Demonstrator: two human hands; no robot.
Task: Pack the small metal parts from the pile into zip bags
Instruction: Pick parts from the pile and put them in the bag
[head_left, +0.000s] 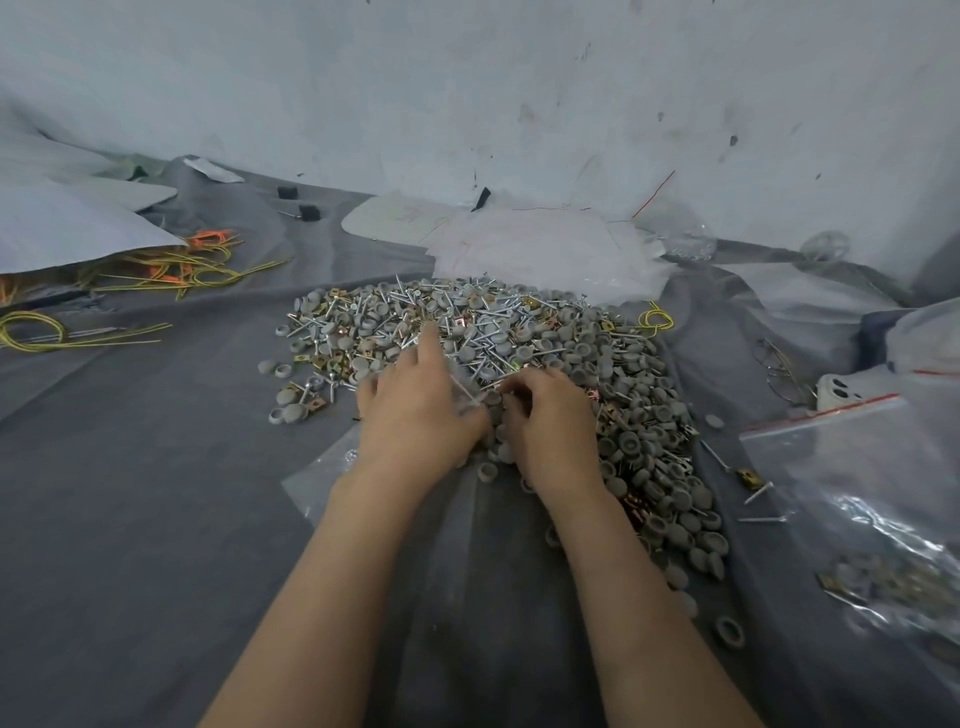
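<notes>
**A Count Around the Pile**

One pile (483, 332) of small parts, far too many to number. Two hands on it: left hand (415, 410), right hand (550, 421). Two black blocks (287, 192) behind it, to the left. One clear bag (322, 475) at its near edge.

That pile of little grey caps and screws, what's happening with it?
A person is bagging small hardware. The left grip holds a clear zip bag at the near edge of the pile of grey caps, screws and brass-coloured clips. The right grip is curled beside it at the pile; what it pinches is hidden. A second zip bag with parts in it lies to the right on the grey cloth.
</notes>
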